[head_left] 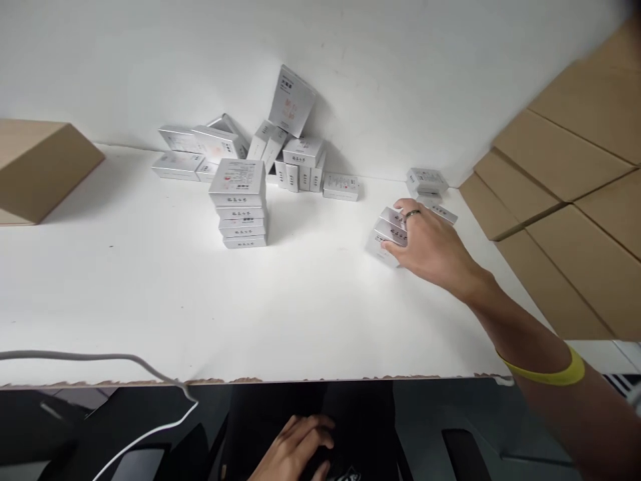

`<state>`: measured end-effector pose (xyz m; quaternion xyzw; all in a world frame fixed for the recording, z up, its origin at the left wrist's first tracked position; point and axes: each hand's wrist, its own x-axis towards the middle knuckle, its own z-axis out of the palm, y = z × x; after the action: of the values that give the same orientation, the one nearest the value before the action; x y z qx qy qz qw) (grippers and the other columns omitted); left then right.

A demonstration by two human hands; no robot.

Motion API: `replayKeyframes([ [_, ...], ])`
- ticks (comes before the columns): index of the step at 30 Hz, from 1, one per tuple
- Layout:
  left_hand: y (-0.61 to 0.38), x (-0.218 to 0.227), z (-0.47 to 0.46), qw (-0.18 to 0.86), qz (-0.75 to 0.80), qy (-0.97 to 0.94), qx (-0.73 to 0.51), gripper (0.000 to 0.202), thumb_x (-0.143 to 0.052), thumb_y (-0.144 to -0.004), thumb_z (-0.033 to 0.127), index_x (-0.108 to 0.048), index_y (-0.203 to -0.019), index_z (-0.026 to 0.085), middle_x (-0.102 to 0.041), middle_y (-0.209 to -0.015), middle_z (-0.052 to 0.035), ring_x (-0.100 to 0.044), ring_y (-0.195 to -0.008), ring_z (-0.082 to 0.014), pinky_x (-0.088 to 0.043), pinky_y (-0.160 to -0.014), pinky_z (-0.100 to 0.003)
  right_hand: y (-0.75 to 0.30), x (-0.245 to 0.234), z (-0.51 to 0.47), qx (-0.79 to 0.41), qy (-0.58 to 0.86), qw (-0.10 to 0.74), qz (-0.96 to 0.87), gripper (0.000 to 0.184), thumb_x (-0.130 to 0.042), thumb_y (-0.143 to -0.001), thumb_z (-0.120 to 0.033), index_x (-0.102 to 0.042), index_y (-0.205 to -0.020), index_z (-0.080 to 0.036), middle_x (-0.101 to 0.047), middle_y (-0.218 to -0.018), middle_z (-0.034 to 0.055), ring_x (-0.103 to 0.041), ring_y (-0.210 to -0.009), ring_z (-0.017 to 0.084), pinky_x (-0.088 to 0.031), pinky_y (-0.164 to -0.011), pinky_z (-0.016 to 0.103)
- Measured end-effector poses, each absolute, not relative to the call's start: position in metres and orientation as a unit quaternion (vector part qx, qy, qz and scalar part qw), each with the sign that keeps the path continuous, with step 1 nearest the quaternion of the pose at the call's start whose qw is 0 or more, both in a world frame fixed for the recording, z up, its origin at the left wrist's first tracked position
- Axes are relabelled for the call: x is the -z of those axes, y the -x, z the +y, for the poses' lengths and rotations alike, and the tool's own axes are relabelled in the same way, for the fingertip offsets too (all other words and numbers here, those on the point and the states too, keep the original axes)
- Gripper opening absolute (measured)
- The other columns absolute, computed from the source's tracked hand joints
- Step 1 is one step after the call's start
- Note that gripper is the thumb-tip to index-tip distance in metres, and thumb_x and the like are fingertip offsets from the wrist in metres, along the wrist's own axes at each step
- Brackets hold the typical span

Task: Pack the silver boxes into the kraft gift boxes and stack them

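My right hand point(425, 242) reaches over the white table point(150, 294) and its fingers close around a small stack of silver-white boxes point(386, 234) at the right; a ring is on one finger and a yellow band on the forearm. My left hand point(293, 446) rests below the table's front edge on dark cloth, fingers loosely curled, nothing visible in it. A neat stack of several such boxes point(239, 204) stands mid-table. Behind it a loose pile of boxes point(288, 153) leans against the wall.
Brown cartons point(565, 180) are stacked along the right side. Another carton point(37, 167) lies at the far left. More small boxes point(426, 182) sit in the right back corner. A white cable point(100, 361) runs over the table's front edge at the left.
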<state>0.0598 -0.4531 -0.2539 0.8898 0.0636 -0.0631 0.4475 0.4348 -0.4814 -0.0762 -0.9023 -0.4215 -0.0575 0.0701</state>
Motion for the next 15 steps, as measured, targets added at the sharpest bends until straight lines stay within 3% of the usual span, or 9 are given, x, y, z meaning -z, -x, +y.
replayKeyframes([
  [2, -0.058, 0.252, -0.454, 0.449, 0.061, -0.889, 0.061, 0.03, -0.065, -0.093, 0.013, -0.063, -0.118, 0.028, -0.074, -0.134, -0.0028, -0.074, -0.123, -0.0207, -0.054, -0.115, -0.039, -0.425, 0.086, -0.46, 0.143, 0.85, 0.081, -0.5, 0.055, -0.071, -0.087, -0.026, -0.05, -0.137, -0.014, -0.065, -0.116, 0.0149, -0.062, -0.103, 0.032, -0.05, -0.088, 0.043],
  [4, -0.055, 0.256, -0.455, 0.448, 0.061, -0.89, 0.056, 0.031, -0.065, -0.092, 0.012, -0.063, -0.118, 0.028, -0.074, -0.133, -0.0035, -0.074, -0.122, -0.0206, -0.054, -0.115, -0.039, -0.417, 0.099, -0.436, 0.218, 0.78, 0.089, -0.581, 0.042, -0.056, -0.096, -0.016, -0.051, -0.137, -0.014, -0.064, -0.124, 0.0171, -0.059, -0.109, 0.031, -0.047, -0.094, 0.044],
  [7, -0.049, 0.271, -0.457, 0.444, 0.06, -0.894, 0.025, 0.035, -0.064, -0.088, 0.009, -0.062, -0.117, 0.028, -0.075, -0.13, -0.0039, -0.075, -0.118, -0.0205, -0.054, -0.114, -0.037, -0.406, 0.119, -0.405, 0.251, 0.702, 0.082, -0.661, 0.038, -0.04, -0.1, -0.006, -0.056, -0.133, -0.015, -0.064, -0.127, 0.0157, -0.056, -0.114, 0.028, -0.041, -0.105, 0.046],
  [10, -0.045, 0.286, -0.459, 0.443, 0.046, -0.895, -0.017, 0.033, -0.062, -0.087, 0.011, -0.06, -0.116, 0.027, -0.076, -0.126, -0.0045, -0.077, -0.113, -0.02, -0.057, -0.11, -0.033, -0.397, 0.13, -0.398, 0.233, 0.673, 0.076, -0.698, 0.023, -0.057, -0.104, -0.029, -0.063, -0.121, -0.015, -0.067, -0.12, 0.0134, -0.058, -0.105, 0.026, -0.037, -0.111, 0.046],
  [12, -0.045, 0.288, -0.459, 0.445, 0.042, -0.894, -0.032, 0.031, -0.06, -0.088, 0.012, -0.06, -0.115, 0.027, -0.076, -0.124, -0.0042, -0.077, -0.11, -0.0193, -0.059, -0.107, -0.031, -0.396, 0.129, -0.408, 0.231, 0.67, 0.086, -0.7, 0.033, -0.058, -0.104, -0.044, -0.065, -0.12, -0.015, -0.068, -0.118, 0.0132, -0.059, -0.103, 0.025, -0.037, -0.111, 0.046],
  [15, -0.049, 0.278, -0.457, 0.453, 0.042, -0.89, -0.034, 0.029, -0.061, -0.088, 0.01, -0.06, -0.112, 0.027, -0.077, -0.121, -0.0025, -0.078, -0.108, -0.0183, -0.06, -0.104, -0.03, -0.415, 0.114, -0.438, 0.209, 0.755, 0.1, -0.613, 0.036, -0.055, -0.105, -0.043, -0.063, -0.129, -0.019, -0.065, -0.13, 0.0135, -0.057, -0.12, 0.028, -0.033, -0.117, 0.049],
])
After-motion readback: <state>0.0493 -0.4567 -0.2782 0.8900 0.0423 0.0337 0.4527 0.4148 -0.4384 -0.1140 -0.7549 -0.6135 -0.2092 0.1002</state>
